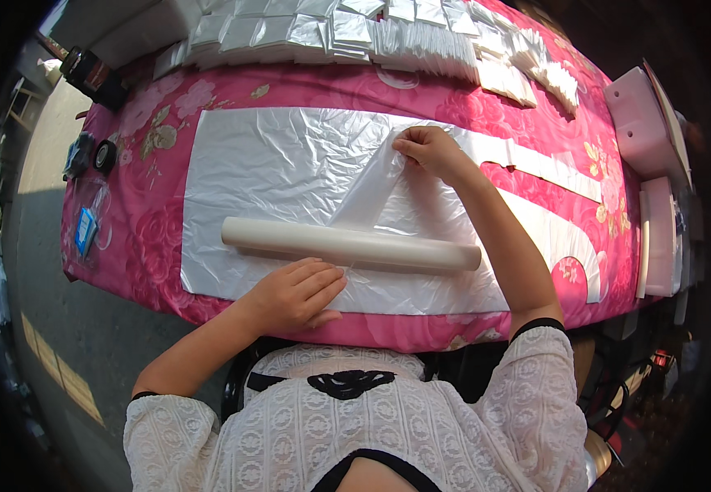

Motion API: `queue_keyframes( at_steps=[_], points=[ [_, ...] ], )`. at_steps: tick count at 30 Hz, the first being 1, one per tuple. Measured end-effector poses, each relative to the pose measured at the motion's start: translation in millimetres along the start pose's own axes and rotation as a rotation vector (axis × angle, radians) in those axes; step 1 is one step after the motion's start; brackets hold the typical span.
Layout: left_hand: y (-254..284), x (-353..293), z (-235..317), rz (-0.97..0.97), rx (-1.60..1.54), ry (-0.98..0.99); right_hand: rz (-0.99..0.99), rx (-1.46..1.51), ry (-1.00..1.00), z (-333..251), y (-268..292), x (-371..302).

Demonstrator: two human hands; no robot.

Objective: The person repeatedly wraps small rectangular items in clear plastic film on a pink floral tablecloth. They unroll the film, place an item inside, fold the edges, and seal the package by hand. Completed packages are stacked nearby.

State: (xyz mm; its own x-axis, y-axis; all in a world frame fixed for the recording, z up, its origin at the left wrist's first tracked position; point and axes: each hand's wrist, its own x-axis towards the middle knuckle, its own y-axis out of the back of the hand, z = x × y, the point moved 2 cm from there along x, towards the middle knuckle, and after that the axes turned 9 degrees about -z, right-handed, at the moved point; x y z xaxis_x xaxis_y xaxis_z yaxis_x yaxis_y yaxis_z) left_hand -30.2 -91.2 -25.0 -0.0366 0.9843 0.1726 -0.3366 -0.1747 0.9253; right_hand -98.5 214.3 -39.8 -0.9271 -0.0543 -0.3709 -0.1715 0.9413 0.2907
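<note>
1. Bench (pixel 154 246): spans most of the frame from the upper left to the right, under a pink cloth (pixel 146 209) with a flower print.
2. Sheet (pixel 281 160): thin, white, shiny and creased, lying across the middle of the bench. Two long strips run from it toward the right of the frame, with the cloth showing between them.
3. Packets (pixel 331 37): many flat, whitish, folded pieces in close rows along the top of the frame.
4. Boxes: one white box (pixel 642 119) at the upper right, another (pixel 658 238) below it at the right.
5. Roll (pixel 351 244): a long, off-white cylinder lying on the sheet at the centre, its right end a little lower in the frame.
6. Hands: the right hand (pixel 431 152), above centre, pinches a raised fold of the sheet between thumb and fingers. The left hand (pixel 298 293), below the roll, has its fingers extended close together, thumb apart, gripping nothing; I cannot tell whether its fingertips touch the roll.
7. Jar (pixel 93 78): black, upper left.
8. Blue packet (pixel 85 231): left edge of the bench.
9. Black ring (pixel 104 156): between jar and blue packet.
</note>
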Motion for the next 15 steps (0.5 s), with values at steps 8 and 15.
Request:
queue_keyframes(
  at_steps=[8, 15],
  points=[
    [-28, -13, 20, -0.273, 0.039, 0.164, 0.118, -0.009, -0.026, 1, 7, 7],
    [-50, -6, 43, -0.226, 0.062, 0.317, 0.194, -0.460, 0.394, -36, -79, -91]
  ],
)
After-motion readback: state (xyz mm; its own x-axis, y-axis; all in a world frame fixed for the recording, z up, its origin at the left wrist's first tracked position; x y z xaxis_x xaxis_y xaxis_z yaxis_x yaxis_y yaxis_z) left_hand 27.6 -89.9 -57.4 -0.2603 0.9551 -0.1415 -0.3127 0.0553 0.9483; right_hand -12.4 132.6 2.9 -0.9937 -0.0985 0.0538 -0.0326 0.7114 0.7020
